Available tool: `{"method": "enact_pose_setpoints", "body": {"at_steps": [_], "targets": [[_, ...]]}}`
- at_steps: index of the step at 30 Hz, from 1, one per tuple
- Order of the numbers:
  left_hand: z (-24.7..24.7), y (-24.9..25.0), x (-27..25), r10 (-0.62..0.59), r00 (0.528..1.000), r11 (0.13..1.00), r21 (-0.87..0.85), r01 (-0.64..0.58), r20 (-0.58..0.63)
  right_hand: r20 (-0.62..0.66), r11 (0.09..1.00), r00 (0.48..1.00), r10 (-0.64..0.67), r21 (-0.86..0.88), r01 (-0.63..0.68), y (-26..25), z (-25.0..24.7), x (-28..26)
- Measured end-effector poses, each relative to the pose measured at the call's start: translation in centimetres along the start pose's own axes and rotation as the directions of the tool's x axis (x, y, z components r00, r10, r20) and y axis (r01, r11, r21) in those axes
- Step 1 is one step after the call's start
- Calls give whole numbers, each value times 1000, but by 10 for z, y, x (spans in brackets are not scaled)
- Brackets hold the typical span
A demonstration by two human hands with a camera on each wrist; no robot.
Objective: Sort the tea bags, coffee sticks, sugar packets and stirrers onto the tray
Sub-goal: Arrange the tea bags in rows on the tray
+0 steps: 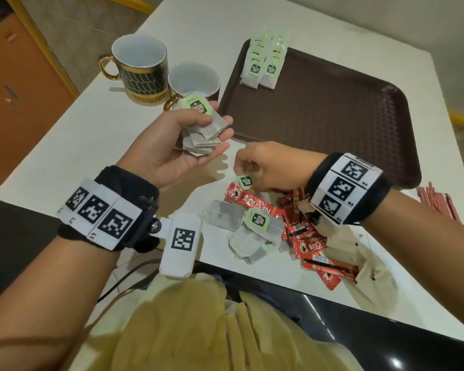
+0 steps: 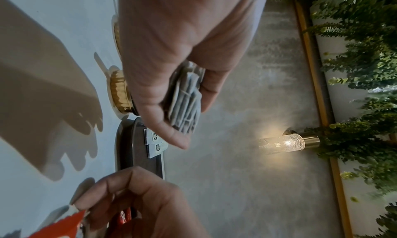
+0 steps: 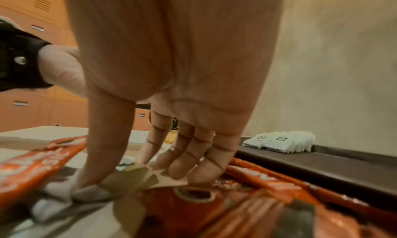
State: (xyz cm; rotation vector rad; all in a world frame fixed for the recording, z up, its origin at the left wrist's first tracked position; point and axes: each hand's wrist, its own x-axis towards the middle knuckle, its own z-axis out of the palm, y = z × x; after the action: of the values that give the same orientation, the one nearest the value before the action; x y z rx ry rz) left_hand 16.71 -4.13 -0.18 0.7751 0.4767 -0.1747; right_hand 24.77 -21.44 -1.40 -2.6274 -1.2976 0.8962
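Paper tea bags with green tags (image 1: 201,129) sit stacked in the left hand (image 1: 169,145), fingers curled around them. Right hand (image 1: 268,167) pinches another bag's tag (image 1: 244,181) from the near-edge pile; lift slowly, freeing its string from red coffee sticks (image 1: 252,202).

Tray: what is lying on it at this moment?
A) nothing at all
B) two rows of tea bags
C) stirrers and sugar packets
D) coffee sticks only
B: the tray holds only two rows of tea bags in its far left corner, while the red coffee sticks lie on the table.
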Motion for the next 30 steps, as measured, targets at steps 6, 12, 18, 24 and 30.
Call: {"method": "enact_pose_setpoints", "body": {"at_steps": [6,12,18,24,30], "targets": [[-1,-4,-1,8,1000,1000,29,-7,-14,-171,982,982,81,180,-50,14,-9,-4],[-6,-2,-5,33,998,999,29,-32,-58,-259,902,965,24,422,91,7,-46,-61],[-1,-5,-3,0,999,999,36,2,-48,105,965,980,-169,220,143,-22,7,-83],[4,-8,-2,-17,999,997,72,19,-38,-127,977,985,-118,163,138,-21,39,-61],[1,-7,-4,-8,999,998,59,10,-31,-271,921,962,-18,371,121,-4,-3,-65]]}}
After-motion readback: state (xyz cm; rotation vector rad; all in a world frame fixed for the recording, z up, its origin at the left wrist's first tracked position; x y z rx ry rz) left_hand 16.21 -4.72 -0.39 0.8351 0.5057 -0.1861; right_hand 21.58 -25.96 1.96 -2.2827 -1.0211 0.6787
